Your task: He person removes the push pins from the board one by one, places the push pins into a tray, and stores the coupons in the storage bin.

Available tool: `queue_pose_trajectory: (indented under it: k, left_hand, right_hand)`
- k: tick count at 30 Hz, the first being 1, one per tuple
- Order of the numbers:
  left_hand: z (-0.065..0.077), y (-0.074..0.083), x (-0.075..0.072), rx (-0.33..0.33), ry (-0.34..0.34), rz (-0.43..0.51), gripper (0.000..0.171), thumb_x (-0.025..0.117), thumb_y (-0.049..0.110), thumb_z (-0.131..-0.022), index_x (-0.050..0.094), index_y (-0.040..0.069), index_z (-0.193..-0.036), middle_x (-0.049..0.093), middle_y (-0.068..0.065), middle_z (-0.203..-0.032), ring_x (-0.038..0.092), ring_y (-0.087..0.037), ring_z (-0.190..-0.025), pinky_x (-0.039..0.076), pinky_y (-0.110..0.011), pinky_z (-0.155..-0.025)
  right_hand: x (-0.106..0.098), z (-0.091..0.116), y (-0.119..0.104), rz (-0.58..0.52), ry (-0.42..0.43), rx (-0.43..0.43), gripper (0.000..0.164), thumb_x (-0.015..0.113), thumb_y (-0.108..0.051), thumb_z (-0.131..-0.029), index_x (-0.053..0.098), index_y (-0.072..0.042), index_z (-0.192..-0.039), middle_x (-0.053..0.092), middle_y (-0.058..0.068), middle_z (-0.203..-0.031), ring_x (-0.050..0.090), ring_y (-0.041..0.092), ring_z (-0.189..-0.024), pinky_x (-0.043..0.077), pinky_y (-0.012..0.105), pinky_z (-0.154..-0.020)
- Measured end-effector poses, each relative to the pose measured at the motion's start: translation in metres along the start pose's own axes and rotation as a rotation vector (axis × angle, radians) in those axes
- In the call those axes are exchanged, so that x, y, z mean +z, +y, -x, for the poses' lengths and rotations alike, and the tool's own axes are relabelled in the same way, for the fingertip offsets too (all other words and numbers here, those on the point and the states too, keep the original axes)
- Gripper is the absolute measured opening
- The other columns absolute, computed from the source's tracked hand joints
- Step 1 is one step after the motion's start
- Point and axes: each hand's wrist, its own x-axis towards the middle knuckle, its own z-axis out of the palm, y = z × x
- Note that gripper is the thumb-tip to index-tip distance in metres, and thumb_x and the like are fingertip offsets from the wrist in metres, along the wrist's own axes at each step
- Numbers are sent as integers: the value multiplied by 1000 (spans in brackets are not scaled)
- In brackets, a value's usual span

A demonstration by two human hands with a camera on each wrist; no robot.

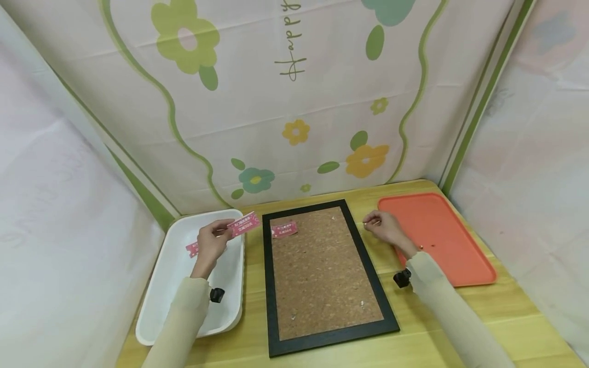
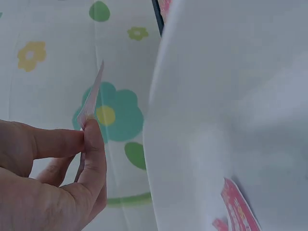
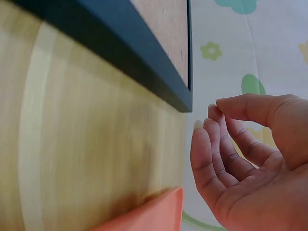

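My left hand [image 1: 213,246] is over the right side of the white basin [image 1: 158,301], pinching a pink coupon [image 1: 244,224] between thumb and fingers. In the left wrist view that coupon shows nearly edge-on. Another pink coupon [image 1: 191,249] lies in the basin, partly hidden by the hand. One more pink coupon [image 1: 285,230] lies at the upper left of the black-framed cork board [image 1: 326,271]. To the board's right, my right hand [image 1: 385,228] has its thumb and index fingertips together. A pale speck shows there; whether it is a pin or a nail I cannot tell.
A red-orange tray [image 1: 442,225] lies to the right, with a couple of tiny items [image 1: 421,247] on it. Small silvery bits [image 1: 362,304] sit on the cork. Flower-printed cloth [image 1: 322,102] walls off the back and sides of the wooden table [image 1: 250,306].
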Motion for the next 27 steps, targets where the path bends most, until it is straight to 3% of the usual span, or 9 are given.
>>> queue_pose_trajectory:
  k: [4,9,15,19,27]
  left_hand:
    - [-2,-8,-12,-46,9,-30,33,64,4,-97,74,9,-128,70,-20,-124,68,-10,-94,56,-17,-67]
    - [-5,-21,-29,-99,24,-56,33,64,6,-99,72,8,-131,69,-20,-126,66,-9,-93,57,-16,-75]
    - [-8,-40,-41,-164,25,-60,35,65,7,-99,69,6,-133,67,-20,-128,63,-6,-90,60,-21,-80]
    - [-6,-50,-44,-189,18,-65,36,64,6,-99,68,5,-134,66,-21,-128,62,-11,-95,61,-27,-84]
    - [-1,-67,-49,-230,1,-124,38,65,5,-96,68,2,-134,68,-22,-121,67,-20,-94,53,-19,-67]
  right_hand:
    - [-5,4,6,18,7,27,21,63,-15,-103,68,0,-116,69,21,-109,69,33,-90,55,33,-65]
    - [-9,10,15,31,19,30,21,62,-14,-103,68,2,-115,69,21,-106,67,29,-85,52,31,-62]
    - [-12,15,23,20,8,35,23,62,-12,-103,66,4,-119,68,23,-107,68,30,-80,58,40,-60]
    - [-15,17,26,25,25,33,24,62,-12,-103,66,5,-121,68,25,-110,69,32,-78,59,42,-60]
    - [-25,25,32,36,26,51,25,59,-14,-105,65,4,-122,68,26,-112,69,30,-78,56,34,-60]
